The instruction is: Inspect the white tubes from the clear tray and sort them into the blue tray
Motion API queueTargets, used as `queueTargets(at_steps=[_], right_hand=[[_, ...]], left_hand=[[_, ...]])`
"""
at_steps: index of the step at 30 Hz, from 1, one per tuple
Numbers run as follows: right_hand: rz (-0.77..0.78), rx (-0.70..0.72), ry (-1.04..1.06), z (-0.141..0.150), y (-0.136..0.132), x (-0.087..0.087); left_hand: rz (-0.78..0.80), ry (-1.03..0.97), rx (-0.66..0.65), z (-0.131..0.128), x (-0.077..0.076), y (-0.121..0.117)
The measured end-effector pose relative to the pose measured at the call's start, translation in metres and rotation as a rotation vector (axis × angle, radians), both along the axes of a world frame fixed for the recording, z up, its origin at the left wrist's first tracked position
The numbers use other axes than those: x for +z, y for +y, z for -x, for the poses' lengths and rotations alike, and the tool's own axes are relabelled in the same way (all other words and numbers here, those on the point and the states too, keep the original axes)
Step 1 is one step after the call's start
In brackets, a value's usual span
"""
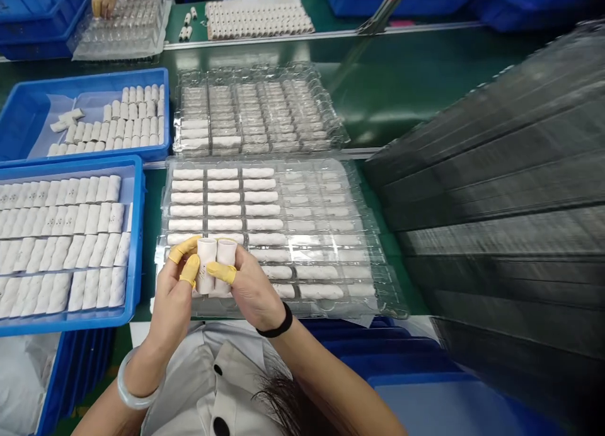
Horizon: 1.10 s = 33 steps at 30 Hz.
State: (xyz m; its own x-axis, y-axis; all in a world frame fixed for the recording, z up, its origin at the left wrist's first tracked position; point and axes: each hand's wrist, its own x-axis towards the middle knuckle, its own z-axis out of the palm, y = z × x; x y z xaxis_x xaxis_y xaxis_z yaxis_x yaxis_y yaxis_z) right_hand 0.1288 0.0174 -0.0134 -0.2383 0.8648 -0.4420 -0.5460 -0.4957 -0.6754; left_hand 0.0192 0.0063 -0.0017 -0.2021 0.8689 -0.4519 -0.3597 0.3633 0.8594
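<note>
My left hand [174, 291], with yellow covers on its fingertips, pinches a white tube [207, 250] with small dark marks on its side. My right hand [253, 283], also with yellow fingertip covers, grips a second white tube [227, 252]. Both tubes stand upright side by side, their round ends facing up. Beneath the hands lies a transparent plastic tray [390, 291] with rows of white tubes [223, 197] lying in its compartments. The hands hide part of the tray's near left corner.
Two blue bins of white tubes, a near one [137, 240] and a far one [166, 108], stand left. Another transparent tray [338, 124] lies beyond mine. Dark grey slatted material [501, 165] rises at right. Across the bench, another person's hand [104, 1] touches a tray.
</note>
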Motion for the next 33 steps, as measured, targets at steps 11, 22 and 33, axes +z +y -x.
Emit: queueTargets(at_steps=[11,22,33], right_hand=[[-0.513,0.033,-1.561,-0.153,0.132,-0.007],[-0.744,0.450,-2.053,-0.172,0.176,-0.031],[-0.960,0.448,-1.958,-0.188,0.162,-0.069]], left_hand=[[0.010,0.138,-0.017,0.054,-0.008,0.002],[0.091,0.291,0.020,0.091,-0.008,-0.004],[-0.021,0.848,-0.025,0.166,-0.001,0.063]])
